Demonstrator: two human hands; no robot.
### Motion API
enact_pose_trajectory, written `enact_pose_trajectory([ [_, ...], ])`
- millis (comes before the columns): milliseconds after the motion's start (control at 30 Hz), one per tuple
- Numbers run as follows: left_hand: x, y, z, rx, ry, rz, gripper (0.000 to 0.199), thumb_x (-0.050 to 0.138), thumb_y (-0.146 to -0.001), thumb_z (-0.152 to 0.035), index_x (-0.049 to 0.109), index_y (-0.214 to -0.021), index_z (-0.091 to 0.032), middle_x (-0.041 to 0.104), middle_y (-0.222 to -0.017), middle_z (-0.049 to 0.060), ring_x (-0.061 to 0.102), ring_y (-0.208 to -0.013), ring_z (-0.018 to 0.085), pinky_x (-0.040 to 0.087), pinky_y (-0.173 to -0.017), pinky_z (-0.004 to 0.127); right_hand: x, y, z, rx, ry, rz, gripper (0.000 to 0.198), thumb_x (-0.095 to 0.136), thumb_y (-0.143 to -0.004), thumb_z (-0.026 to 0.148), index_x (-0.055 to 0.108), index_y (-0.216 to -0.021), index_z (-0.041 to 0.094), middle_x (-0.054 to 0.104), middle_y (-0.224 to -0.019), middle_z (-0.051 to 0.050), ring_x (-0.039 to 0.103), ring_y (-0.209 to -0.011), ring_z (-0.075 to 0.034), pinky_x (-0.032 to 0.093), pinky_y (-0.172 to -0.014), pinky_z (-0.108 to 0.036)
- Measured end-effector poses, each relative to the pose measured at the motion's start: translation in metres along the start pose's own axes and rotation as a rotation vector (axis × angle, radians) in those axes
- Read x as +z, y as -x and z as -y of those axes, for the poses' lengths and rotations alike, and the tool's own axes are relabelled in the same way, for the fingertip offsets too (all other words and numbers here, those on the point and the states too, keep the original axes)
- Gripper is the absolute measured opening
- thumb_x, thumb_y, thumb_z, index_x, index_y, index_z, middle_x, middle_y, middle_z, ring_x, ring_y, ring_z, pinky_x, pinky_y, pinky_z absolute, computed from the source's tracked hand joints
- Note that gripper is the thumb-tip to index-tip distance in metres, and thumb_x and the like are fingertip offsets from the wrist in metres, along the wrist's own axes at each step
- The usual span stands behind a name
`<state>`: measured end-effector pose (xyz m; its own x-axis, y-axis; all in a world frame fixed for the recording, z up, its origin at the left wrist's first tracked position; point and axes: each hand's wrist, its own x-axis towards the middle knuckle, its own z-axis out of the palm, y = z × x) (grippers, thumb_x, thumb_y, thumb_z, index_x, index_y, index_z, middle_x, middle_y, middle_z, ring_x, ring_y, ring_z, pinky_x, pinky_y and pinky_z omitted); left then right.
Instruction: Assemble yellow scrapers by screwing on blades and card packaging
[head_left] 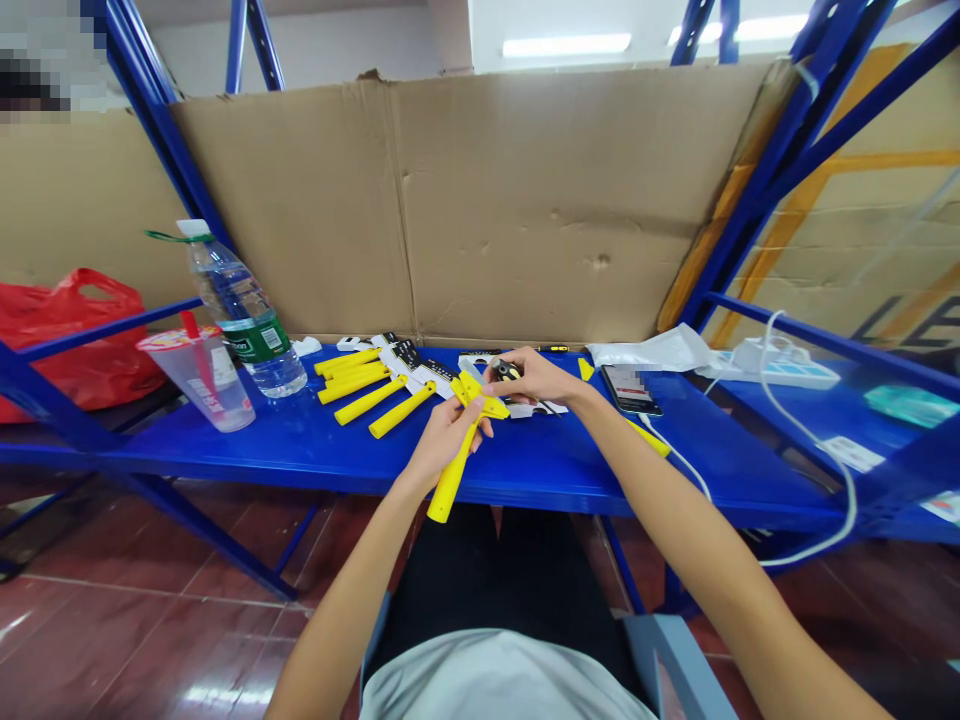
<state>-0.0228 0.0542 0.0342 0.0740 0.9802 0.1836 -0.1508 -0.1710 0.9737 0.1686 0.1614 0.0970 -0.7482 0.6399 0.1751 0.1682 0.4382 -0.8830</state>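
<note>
— Two hands, what is in each?
— Left hand (448, 432) has its grip closed around a yellow scraper (459, 450), handle pointing down toward the lap and the head up between both hands, above the front edge of the blue surface (315, 450). Right hand (534, 378) pinches a small dark part (507, 371), touching the scraper's head; what that part is, I cannot tell.
— And beside them?
— More yellow handles (364, 385) lie in a row on the surface just left of the hands, with black-and-white cards (409, 358) behind them. Farther left stand a water bottle (244, 315) and a plastic cup (199, 375). To the right lie a phone (630, 390), a white cable (817, 440) and a power strip (780, 365), with a cardboard sheet (480, 200) upright behind
</note>
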Motion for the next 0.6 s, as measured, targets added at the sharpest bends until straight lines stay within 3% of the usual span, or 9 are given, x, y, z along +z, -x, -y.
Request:
enact_pose_trajectory([
  [600, -0.0034, -0.0027, 0.0071, 0.027, -0.056, 0.069, 0.056, 0.077, -0.092, -0.071, 0.062, -0.095, -0.017, 0.067, -0.074, 0.001, 0.051, -0.049, 0.008, 0.034, -0.048, 0.025, 0.0017, -0.0002, -0.0011, 0.002, -0.049, 0.040, 0.041, 0.093, -0.080, 0.049, 0.075, -0.095, 0.016, 0.056, -0.057, 0.007, 0.041, -0.043, -0.006, 0.031, -0.039, -0.020],
])
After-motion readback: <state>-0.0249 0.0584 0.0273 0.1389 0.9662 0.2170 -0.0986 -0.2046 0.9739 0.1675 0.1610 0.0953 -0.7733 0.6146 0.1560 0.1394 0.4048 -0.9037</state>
